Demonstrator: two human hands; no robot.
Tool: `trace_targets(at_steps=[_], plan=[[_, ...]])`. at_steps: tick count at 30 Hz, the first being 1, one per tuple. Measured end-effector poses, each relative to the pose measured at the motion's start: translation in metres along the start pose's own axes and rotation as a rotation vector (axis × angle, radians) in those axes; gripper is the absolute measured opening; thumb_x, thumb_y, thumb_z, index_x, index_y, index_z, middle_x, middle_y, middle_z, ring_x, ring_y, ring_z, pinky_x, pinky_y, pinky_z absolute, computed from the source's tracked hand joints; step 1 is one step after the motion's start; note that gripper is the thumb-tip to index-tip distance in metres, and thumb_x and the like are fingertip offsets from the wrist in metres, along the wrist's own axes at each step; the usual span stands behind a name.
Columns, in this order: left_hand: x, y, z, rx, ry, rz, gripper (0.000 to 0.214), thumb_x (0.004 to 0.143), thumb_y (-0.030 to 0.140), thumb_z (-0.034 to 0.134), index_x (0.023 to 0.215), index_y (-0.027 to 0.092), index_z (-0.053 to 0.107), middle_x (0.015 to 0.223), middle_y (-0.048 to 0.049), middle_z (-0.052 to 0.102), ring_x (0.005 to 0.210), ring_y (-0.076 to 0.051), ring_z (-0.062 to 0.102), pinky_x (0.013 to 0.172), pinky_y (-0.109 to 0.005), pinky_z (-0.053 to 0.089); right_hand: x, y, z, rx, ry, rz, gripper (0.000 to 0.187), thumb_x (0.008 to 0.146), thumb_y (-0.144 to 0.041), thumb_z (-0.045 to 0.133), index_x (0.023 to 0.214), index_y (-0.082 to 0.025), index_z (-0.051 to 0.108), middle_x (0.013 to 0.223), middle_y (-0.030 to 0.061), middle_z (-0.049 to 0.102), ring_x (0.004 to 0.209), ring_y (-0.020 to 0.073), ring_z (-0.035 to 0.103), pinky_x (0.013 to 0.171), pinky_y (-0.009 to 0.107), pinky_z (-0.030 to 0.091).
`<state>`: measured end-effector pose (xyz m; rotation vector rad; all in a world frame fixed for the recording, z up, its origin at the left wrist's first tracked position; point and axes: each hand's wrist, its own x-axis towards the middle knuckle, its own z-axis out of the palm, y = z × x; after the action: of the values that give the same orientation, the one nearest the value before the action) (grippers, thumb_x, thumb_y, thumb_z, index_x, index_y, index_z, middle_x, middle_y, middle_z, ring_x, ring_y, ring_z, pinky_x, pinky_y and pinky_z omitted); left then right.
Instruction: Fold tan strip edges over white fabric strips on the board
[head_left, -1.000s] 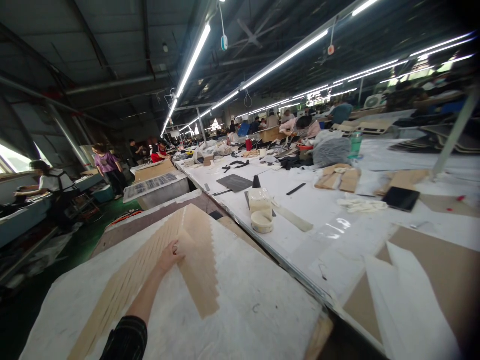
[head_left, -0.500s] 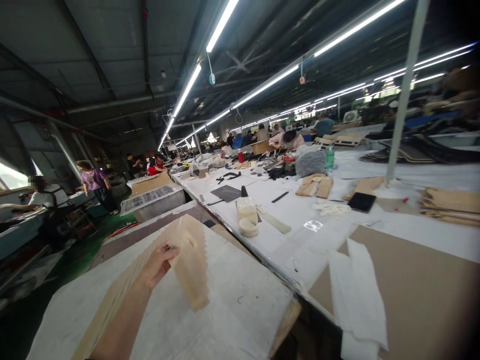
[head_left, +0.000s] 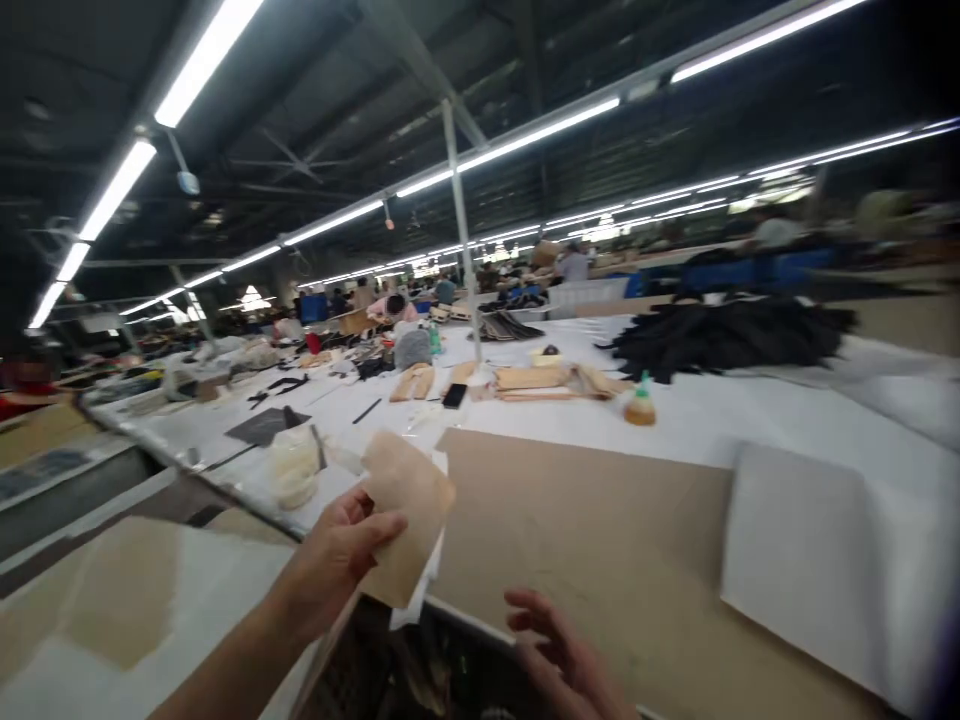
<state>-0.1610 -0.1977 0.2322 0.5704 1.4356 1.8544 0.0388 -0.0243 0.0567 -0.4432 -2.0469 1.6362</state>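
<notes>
We have the tan sheet (head_left: pixel 411 488) pinched by its side in the left hand (head_left: pixel 337 550) near the worktable (head_left: pixel 712 420), right hand (head_left: pixel 562 650) loose, seemingly empty; probably light, bendy, best edge-held.

1. Dial's centre: the piece (head_left: pixel 405 490), in the left hand (head_left: pixel 341 555).
2. Three o'clock: board (head_left: pixel 585 520) on the table (head_left: pixel 750 410), sheet (head_left: pixel 802 555) over its outer end.
3. Four o'clock: the right hand (head_left: pixel 562 655), by the board's near edge.
4. One o'clock: a phone (head_left: pixel 454 396), beyond the board.
5. Two o'clock: a bottle (head_left: pixel 640 405), a heap (head_left: pixel 727 335) behind it.
6. Eight to nine: a bench (head_left: pixel 225 570) bearing flat pieces (head_left: pixel 124 590).
</notes>
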Motion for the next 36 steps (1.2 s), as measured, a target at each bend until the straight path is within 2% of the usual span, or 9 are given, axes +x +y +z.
trace_targets(at_steps=[3, 6, 10, 15, 19, 22, 30, 33, 36], plan=[[0.059, -0.054, 0.076, -0.126, -0.155, -0.06, 0.048, 0.068, 0.022, 0.086, 0.113, 0.017, 0.07, 0.105, -0.0099, 0.075, 0.094, -0.03, 0.074, 0.076, -0.035, 0.06, -0.017, 0.012, -0.057, -0.041, 0.335, 0.037, 0.052, 0.09, -0.064, 0.056, 0.12, -0.023, 0.066, 0.113, 0.0118, 0.073, 0.104, 0.0249, 0.071, 0.084, 0.033, 0.059], [0.103, -0.092, 0.136, -0.19, -0.206, -0.063, 0.037, 0.072, 0.027, 0.084, 0.104, 0.017, 0.069, 0.105, -0.0084, 0.074, 0.095, -0.026, 0.073, 0.076, -0.031, 0.06, -0.044, 0.018, -0.105, -0.157, 0.639, 0.08, 0.048, 0.092, -0.063, 0.053, 0.119, -0.025, 0.064, 0.12, 0.0108, 0.07, 0.101, 0.0229, 0.071, 0.079, 0.028, 0.06], [0.146, -0.12, 0.169, -0.223, -0.195, -0.025, 0.036, 0.074, 0.031, 0.083, 0.103, 0.02, 0.065, 0.108, -0.0049, 0.073, 0.099, -0.022, 0.072, 0.078, -0.028, 0.059, -0.064, 0.014, -0.139, -0.468, 0.811, 0.009, 0.036, 0.097, -0.052, 0.053, 0.123, -0.029, 0.062, 0.118, 0.0078, 0.071, 0.097, 0.0223, 0.071, 0.077, 0.028, 0.06], [0.199, -0.176, 0.148, -0.148, -0.083, -0.03, 0.04, 0.071, 0.032, 0.084, 0.1, 0.018, 0.062, 0.102, -0.0062, 0.073, 0.096, -0.024, 0.072, 0.077, -0.03, 0.058, -0.028, 0.031, -0.133, -0.817, 0.579, -0.303, 0.027, 0.099, -0.02, 0.05, 0.122, -0.028, 0.062, 0.122, 0.0062, 0.069, 0.112, 0.0195, 0.067, 0.096, 0.028, 0.055], [0.232, -0.226, 0.115, -0.016, 0.068, -0.073, 0.042, 0.068, 0.031, 0.085, 0.099, 0.019, 0.059, 0.102, -0.0083, 0.072, 0.092, -0.023, 0.071, 0.073, -0.032, 0.058, 0.029, 0.058, -0.105, -0.986, 0.412, -0.18, 0.039, 0.092, -0.006, 0.046, 0.125, -0.019, 0.063, 0.127, 0.0108, 0.066, 0.116, 0.0219, 0.064, 0.098, 0.031, 0.054], [0.244, -0.243, 0.098, 0.067, 0.115, -0.083, 0.043, 0.068, 0.029, 0.085, 0.101, 0.019, 0.058, 0.103, -0.0098, 0.072, 0.09, -0.023, 0.07, 0.071, -0.033, 0.058, 0.068, 0.071, -0.083, -1.149, 0.308, -0.02, 0.049, 0.086, -0.002, 0.048, 0.132, -0.014, 0.061, 0.136, 0.0141, 0.062, 0.124, 0.0261, 0.058, 0.104, 0.038, 0.049], [0.261, -0.239, 0.075, 0.175, 0.109, -0.06, 0.035, 0.073, 0.032, 0.078, 0.098, 0.021, 0.057, 0.096, -0.0093, 0.07, 0.084, -0.024, 0.07, 0.069, -0.035, 0.057, 0.105, 0.081, -0.07, -1.248, 0.276, 0.11, 0.042, 0.083, 0.001, 0.052, 0.12, -0.012, 0.068, 0.114, 0.0178, 0.069, 0.106, 0.0315, 0.061, 0.097, 0.049, 0.044], [0.263, -0.224, 0.064, 0.286, 0.165, 0.034, 0.024, 0.085, 0.043, 0.062, 0.096, 0.022, 0.055, 0.094, -0.0084, 0.066, 0.087, -0.024, 0.068, 0.073, -0.037, 0.055, 0.104, 0.081, -0.07, -1.237, 0.293, 0.096, 0.041, 0.082, 0.001, 0.052, 0.117, -0.012, 0.068, 0.112, 0.0175, 0.069, 0.105, 0.0315, 0.062, 0.099, 0.05, 0.041], [0.251, -0.212, 0.071, 0.473, 0.143, 0.186, 0.023, 0.09, 0.043, 0.057, 0.104, 0.024, 0.057, 0.104, -0.0067, 0.063, 0.102, -0.025, 0.061, 0.088, -0.039, 0.049, 0.103, 0.084, -0.073, -1.197, 0.322, 0.063, 0.041, 0.08, 0.0, 0.054, 0.115, -0.013, 0.069, 0.114, 0.0158, 0.071, 0.106, 0.03, 0.063, 0.099, 0.047, 0.041]])
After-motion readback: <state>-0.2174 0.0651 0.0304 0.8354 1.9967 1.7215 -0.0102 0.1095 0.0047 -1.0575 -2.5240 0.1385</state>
